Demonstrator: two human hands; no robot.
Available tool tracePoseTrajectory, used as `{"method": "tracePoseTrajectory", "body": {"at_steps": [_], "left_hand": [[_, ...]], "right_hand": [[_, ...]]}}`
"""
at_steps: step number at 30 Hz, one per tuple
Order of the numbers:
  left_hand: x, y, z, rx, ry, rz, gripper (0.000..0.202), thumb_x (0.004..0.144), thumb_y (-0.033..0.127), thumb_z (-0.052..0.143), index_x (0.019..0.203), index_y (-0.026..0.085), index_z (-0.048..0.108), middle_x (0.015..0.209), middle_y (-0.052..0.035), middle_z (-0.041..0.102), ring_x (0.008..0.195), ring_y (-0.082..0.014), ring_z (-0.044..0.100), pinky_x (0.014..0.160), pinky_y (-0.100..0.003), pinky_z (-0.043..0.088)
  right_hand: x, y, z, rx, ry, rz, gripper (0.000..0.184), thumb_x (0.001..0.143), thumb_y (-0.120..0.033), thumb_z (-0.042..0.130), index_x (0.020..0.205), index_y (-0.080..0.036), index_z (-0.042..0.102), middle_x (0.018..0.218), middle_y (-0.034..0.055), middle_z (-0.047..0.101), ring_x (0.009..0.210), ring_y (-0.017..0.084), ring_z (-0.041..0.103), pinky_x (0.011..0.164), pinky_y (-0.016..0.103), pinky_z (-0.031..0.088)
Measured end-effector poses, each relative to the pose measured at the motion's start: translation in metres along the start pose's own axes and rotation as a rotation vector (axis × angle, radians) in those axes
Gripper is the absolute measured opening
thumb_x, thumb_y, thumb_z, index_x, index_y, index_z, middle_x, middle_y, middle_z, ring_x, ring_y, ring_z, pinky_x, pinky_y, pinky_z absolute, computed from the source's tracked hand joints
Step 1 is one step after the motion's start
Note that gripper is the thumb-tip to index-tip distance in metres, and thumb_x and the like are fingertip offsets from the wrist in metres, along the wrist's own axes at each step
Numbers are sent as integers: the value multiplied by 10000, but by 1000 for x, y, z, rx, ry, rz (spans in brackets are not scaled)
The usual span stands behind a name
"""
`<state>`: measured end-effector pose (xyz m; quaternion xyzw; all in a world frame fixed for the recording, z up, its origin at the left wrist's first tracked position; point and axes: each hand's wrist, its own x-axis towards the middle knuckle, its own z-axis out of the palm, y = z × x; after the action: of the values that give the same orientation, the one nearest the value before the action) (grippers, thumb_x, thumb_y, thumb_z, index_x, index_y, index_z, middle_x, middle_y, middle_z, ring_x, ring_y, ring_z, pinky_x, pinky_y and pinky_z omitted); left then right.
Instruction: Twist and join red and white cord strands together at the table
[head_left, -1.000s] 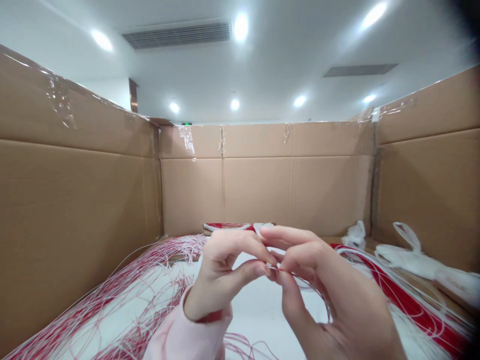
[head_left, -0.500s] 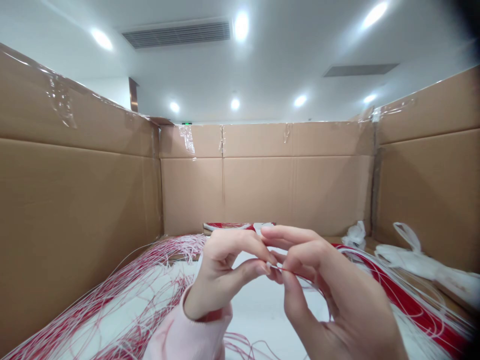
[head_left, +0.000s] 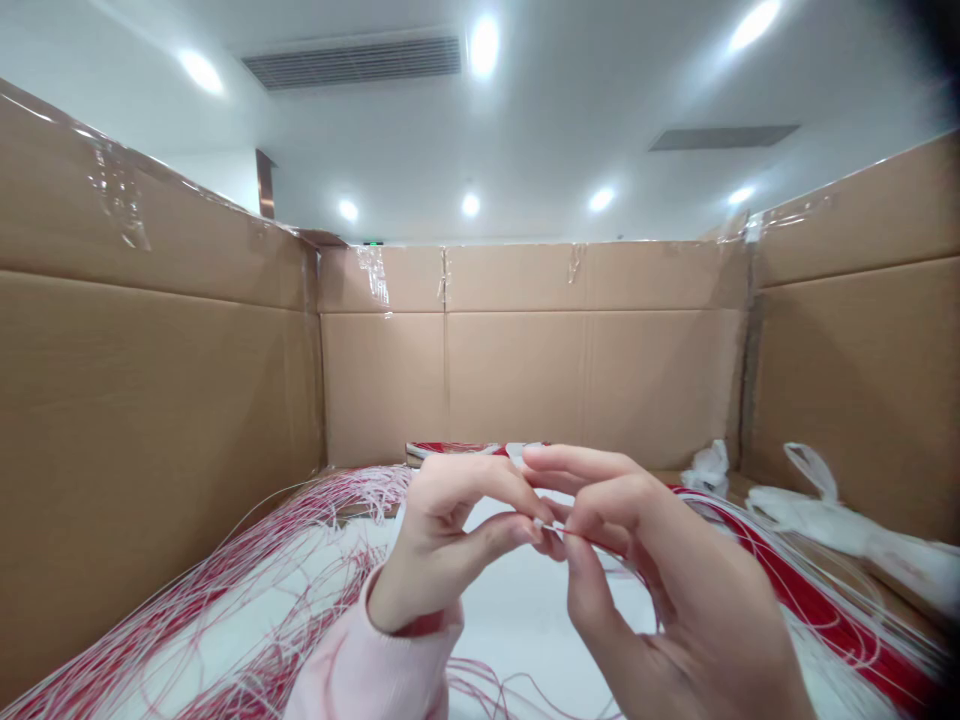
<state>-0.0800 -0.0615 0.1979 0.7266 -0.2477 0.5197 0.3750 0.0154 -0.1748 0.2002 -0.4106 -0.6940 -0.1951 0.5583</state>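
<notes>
My left hand (head_left: 442, 545) and my right hand (head_left: 652, 580) meet fingertip to fingertip above the white table (head_left: 517, 610). Both pinch the same thin red and white string (head_left: 556, 528) between thumb and forefinger. The string runs on under my right palm and loops down toward the table. A pink sleeve (head_left: 375, 670) covers my left wrist. A loose spread of red and white strings (head_left: 247, 590) lies on the left of the table. A denser bundle of red strings (head_left: 810, 600) lies on the right.
Tall cardboard walls (head_left: 525, 370) enclose the table on the left, back and right. White plastic bags (head_left: 825, 520) lie at the right wall. A flat box with red contents (head_left: 450, 450) sits against the back wall.
My hands stay pinched together on the string; my right thumb has shifted slightly along it. The view has tilted a touch.
</notes>
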Motion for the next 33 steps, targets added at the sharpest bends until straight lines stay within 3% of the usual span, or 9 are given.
{"method": "tracePoseTrajectory", "body": {"at_steps": [19, 33], "left_hand": [[1, 1, -1, 22, -28, -8, 81, 774, 149, 546, 806, 126, 617, 691, -34, 632, 639, -96, 587, 601, -195, 469], [0, 8, -6, 247, -75, -21, 104, 735, 70, 571, 794, 145, 613, 731, -25, 629, 668, -97, 571, 643, -207, 448]], "right_hand": [[1, 0, -1, -35, -26, -3, 132, 763, -43, 431, 772, -173, 451, 1048, 71, 558, 969, 159, 568, 707, 220, 548], [4, 0, -7, -129, -36, -51, 145, 737, -36, 437, 737, -166, 499, 979, 65, 588, 929, 154, 584, 662, 197, 543]]}}
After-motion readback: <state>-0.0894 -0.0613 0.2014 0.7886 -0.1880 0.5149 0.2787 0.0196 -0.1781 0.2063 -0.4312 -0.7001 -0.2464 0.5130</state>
